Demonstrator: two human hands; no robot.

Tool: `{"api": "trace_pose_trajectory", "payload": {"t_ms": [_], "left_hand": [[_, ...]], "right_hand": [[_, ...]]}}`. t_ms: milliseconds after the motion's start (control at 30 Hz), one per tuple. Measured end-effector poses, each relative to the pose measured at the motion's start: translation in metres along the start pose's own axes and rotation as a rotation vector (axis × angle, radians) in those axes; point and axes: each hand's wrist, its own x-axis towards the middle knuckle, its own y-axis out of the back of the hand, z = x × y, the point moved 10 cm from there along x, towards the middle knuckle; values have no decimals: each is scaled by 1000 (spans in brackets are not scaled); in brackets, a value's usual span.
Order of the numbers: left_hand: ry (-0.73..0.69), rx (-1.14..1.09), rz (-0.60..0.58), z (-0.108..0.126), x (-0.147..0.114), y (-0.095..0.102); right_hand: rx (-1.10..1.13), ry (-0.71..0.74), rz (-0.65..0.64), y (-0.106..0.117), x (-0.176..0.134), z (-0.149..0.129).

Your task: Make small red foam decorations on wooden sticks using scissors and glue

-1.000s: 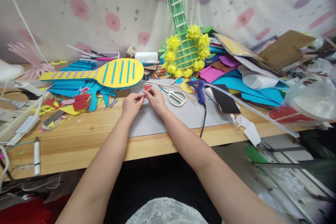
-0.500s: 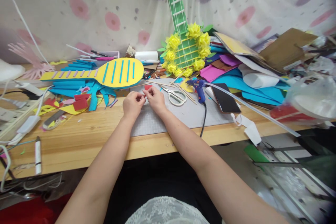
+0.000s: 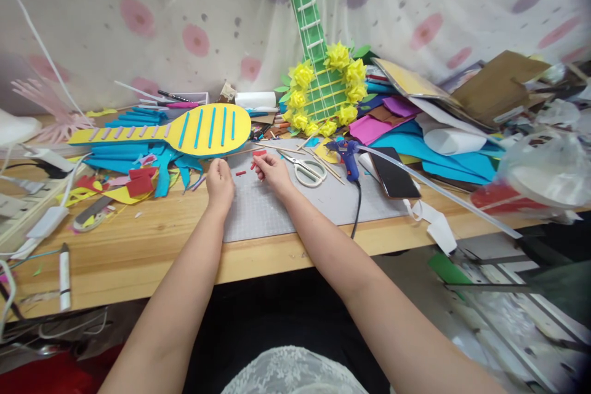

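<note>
My right hand (image 3: 273,175) pinches a small red paper piece (image 3: 253,166) between thumb and fingertips, above the grey cutting mat (image 3: 258,215). Just left of it, a short thin red roll (image 3: 241,173) lies on the mat. A flat red paper scrap (image 3: 260,152) is right behind my right fingers. At the mat's left edge is my left hand (image 3: 220,184), its fingers curled in; whatever they hold, if anything, is hidden. White-handled scissors (image 3: 310,173) lie to the right of my right hand.
A yellow guitar-shaped piece with blue strips (image 3: 210,129) lies behind my left hand. A green guitar with yellow flowers (image 3: 318,86) leans at the back. Right of the scissors are a blue glue gun (image 3: 347,160) and a phone (image 3: 396,173). Paper scraps (image 3: 138,181) lie left.
My hands were together at the fingertips; now my left hand has drawn away to the left. The red roll on the mat and the piece in my right fingers have come into view.
</note>
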Motion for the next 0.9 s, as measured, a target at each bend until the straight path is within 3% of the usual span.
{"api": "trace_pose_trajectory", "payload": {"t_ms": [167, 300, 633, 900], "left_hand": [[-77, 90, -121, 17, -7, -17], [-148, 157, -115, 29, -12, -17], [-119, 240, -179, 24, -13, -23], [-196, 363, -163, 33, -16, -23]], "right_hand": [[1, 12, -7, 0, -2, -1], [-17, 38, 12, 2, -1, -1], [-83, 73, 11, 1, 0, -5], [-206, 105, -7, 0, 0, -5]]}}
